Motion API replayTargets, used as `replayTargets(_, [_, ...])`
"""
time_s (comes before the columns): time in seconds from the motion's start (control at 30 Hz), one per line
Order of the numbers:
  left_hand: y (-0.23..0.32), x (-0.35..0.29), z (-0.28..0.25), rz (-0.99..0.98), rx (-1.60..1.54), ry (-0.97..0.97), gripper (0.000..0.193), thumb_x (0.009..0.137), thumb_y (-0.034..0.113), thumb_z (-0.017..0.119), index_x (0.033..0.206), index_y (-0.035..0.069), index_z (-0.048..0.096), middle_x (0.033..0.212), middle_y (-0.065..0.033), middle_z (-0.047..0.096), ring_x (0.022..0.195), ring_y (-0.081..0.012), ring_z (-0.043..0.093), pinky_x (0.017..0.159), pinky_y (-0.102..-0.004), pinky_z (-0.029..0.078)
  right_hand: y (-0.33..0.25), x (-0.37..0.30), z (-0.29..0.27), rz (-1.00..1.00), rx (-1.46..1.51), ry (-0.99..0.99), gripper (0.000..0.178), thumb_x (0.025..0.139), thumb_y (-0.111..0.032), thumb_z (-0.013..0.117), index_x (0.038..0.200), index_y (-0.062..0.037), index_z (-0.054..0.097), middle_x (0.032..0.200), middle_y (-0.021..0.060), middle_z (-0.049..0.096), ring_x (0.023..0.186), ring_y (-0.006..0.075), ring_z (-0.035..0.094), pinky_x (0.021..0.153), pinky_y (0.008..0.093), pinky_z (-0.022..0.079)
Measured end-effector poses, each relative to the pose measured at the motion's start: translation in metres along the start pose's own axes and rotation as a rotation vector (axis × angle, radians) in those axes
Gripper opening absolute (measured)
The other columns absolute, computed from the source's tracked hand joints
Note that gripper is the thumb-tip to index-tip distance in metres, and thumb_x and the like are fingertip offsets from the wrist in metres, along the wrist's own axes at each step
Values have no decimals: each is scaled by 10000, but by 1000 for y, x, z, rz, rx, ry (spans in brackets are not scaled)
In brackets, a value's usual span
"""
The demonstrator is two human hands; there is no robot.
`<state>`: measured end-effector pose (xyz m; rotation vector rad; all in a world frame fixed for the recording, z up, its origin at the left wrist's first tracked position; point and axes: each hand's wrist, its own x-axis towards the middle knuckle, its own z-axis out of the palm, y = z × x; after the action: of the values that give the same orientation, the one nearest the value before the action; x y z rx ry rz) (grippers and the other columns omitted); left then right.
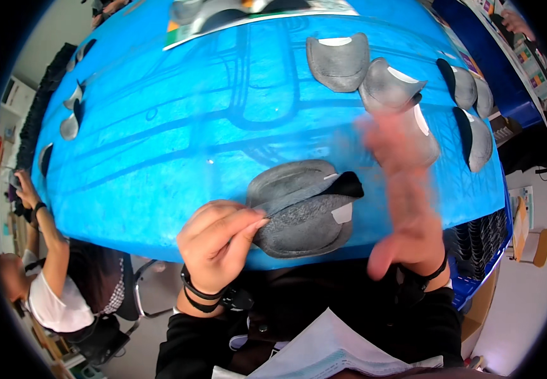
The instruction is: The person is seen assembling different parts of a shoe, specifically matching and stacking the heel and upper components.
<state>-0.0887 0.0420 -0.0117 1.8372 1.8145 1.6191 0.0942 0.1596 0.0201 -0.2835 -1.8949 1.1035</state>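
The person's left hand (218, 239) pinches the left end of a grey padded piece (302, 232) at the near edge of the blue bench (160, 158); the right hand (410, 199), a blur to my eye, is spread wide near curved grey pads (338, 65)

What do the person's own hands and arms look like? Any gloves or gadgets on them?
No gloves: the left hand and right hand are bare. Thin black bands circle the left wrist, and a dark band the right. Black sleeves cover the forearms. Motion blur hides finer detail on the right hand.
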Motion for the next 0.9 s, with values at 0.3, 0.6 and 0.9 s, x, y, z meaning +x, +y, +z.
replayTargets(0.3, [2,-5,1,-5,-9,2,115,599,-63,618,699,-18,582,640,-93,577,589,-195,550,545,-261,430,13,-19,-32,389,-430,13,51,683,-83,614,723,-50,611,979,74,507,920,180,437,801,286,319])
replayTargets(0.6, [4,-2,3,30,42,-9,122,594,-52,633,696,-16,578,643,-91,572,578,-190,547,536,-259,423,27,-21,-27,383,-406,-37,76,651,-135,663,679,-89,609,916,26,497,922,209,385,801,297,311])
replayTargets(0.9, [5,2,2,25,53,-42,147,580,-58,633,711,-12,583,646,-87,573,570,-187,545,529,-252,418,29,-21,-26,345,-449,-83,44,655,-91,627,686,-74,601,881,33,475,866,195,405,724,280,353])
